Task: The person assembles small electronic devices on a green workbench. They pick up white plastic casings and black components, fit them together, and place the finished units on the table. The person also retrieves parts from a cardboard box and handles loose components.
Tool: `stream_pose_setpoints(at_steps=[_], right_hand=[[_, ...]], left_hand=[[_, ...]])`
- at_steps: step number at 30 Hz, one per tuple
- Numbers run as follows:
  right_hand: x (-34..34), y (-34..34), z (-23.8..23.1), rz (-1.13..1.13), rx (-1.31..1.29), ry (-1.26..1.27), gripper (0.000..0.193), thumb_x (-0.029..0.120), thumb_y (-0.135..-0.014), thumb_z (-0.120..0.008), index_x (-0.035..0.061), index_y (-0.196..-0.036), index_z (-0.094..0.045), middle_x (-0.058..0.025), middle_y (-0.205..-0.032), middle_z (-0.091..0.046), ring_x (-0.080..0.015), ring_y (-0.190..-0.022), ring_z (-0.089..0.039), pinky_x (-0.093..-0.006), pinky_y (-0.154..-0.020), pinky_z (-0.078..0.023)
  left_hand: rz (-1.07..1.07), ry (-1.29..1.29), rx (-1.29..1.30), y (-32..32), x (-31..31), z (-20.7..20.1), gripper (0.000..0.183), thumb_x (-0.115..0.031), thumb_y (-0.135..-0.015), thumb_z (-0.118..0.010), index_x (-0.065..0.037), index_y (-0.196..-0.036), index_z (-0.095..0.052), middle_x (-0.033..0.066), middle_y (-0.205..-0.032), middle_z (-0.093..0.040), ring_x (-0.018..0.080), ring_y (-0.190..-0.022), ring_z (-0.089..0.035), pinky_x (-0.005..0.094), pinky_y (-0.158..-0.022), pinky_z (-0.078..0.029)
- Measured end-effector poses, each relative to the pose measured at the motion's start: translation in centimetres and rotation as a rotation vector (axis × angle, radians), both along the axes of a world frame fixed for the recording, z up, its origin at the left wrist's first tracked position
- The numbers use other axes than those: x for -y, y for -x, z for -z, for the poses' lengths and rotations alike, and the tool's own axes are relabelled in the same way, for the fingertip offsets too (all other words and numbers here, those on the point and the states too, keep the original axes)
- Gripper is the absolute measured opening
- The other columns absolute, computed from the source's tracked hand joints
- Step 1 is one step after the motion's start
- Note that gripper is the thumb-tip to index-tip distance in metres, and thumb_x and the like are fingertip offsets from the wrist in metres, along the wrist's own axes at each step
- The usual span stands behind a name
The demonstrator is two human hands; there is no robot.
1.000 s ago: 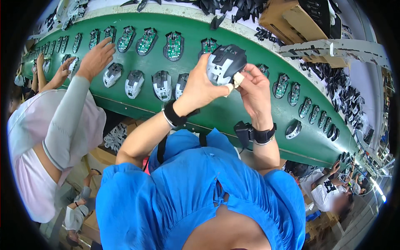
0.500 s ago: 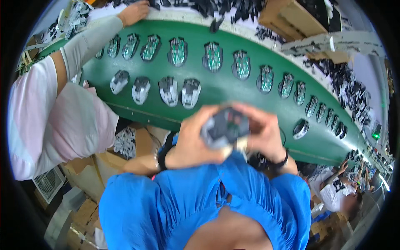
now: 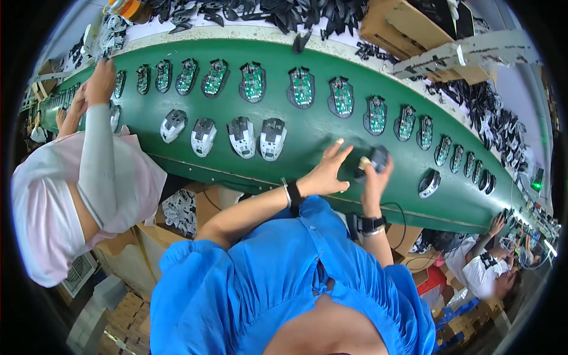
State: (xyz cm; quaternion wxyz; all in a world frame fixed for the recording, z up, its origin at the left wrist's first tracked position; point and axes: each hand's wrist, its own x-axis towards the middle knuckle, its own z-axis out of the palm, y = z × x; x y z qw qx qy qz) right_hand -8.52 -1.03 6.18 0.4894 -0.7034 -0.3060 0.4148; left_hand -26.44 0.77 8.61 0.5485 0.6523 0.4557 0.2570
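My right hand [image 3: 374, 184] holds a dark computer mouse [image 3: 379, 157] just above the green belt, its outline smeared a little by motion. Left of it, my left hand [image 3: 324, 175] is open over the belt, fingers spread and nothing in them. Pale covers sit on some fingertips. Along the far side runs a row of mouse bases with bare green circuit boards, one of them [image 3: 341, 96] beyond my hands. Several grey-and-white mouse shells lie nearer on the left, the closest shell [image 3: 273, 139] beside my left hand. Another mouse [image 3: 429, 183] lies to the right.
The green belt [image 3: 207, 168] stretches across in front of me. Black plastic parts [image 3: 284, 13] are heaped on the ledge behind it, near a cardboard box [image 3: 402, 26]. A co-worker's sleeved arm [image 3: 97, 163] reaches over the belt at left; another person [image 3: 482, 269] is at far right.
My hands have parted: the right has carried the mouse away to the right over the belt, and the left has let go and opened. The co-worker's arm at left has drawn back leftward.
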Motion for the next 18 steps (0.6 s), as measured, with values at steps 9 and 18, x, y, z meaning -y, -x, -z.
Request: stream_pose_setpoints(at_steps=[9,18], right_hand=[[-3.5,-10.1,1.3,0.117,1.431,0.116,0.084,0.027,-0.062,-0.082,-0.0050,-0.129,-0.043,-0.0290,-0.117,-0.053,-0.0427,-0.103,-0.053,-0.0447,-0.095,-0.039],[-28.8,14.1,0.7,-0.991,0.928,-0.641,0.053,0.014,-0.076,-0.068,0.0101,-0.126,-0.052,-0.0116,-0.130,-0.052,-0.0300,-0.118,-0.048,-0.0411,-0.099,-0.041]], left_hand=[[-0.554,-0.313,-0.546,10.8,-0.7,0.3,0.075,-0.020,-0.070,-0.074,0.008,-0.130,-0.039,0.0268,-0.139,-0.030,0.0432,-0.132,-0.026,0.0486,-0.110,-0.024],[-0.468,-0.277,-0.788,11.5,-1.8,2.8,0.079,-0.026,-0.066,-0.077,0.005,-0.129,-0.041,0.0263,-0.138,-0.032,0.0435,-0.133,-0.024,0.0540,-0.109,-0.020]])
